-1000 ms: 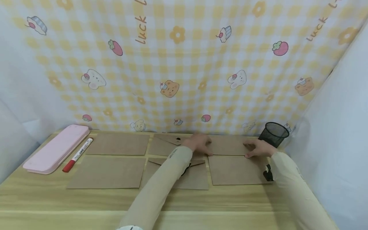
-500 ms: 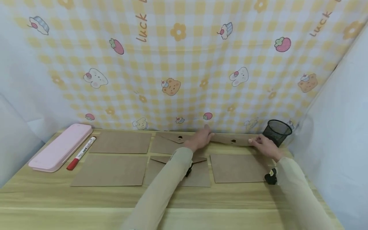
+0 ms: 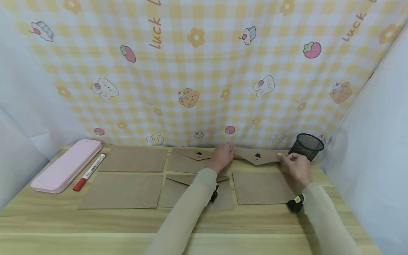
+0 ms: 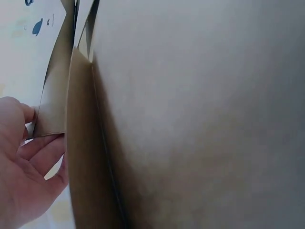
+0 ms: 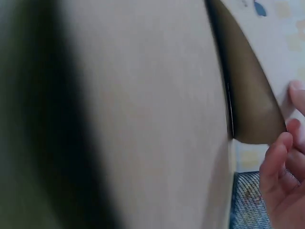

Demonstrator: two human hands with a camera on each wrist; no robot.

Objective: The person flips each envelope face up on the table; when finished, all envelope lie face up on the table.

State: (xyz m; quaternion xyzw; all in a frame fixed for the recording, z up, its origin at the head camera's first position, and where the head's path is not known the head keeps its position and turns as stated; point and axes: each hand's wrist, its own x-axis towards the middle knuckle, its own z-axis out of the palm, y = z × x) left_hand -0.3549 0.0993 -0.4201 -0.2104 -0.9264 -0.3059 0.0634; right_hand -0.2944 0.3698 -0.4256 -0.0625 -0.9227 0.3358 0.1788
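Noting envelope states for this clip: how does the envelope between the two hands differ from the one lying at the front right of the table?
The held envelope is pinched near its ends by the left hand and right hand; the front right envelope lies flat on the table. The held envelope shows its flap with a printed hat, while the front right envelope shows a plain face. Both are brown.

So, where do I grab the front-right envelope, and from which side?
Probably pinch the front-right envelope mid-way along its long front edge, coming from the front: it lies flat, that edge faces bare table, and the front-middle envelope and right sleeve crowd its left and right ends.
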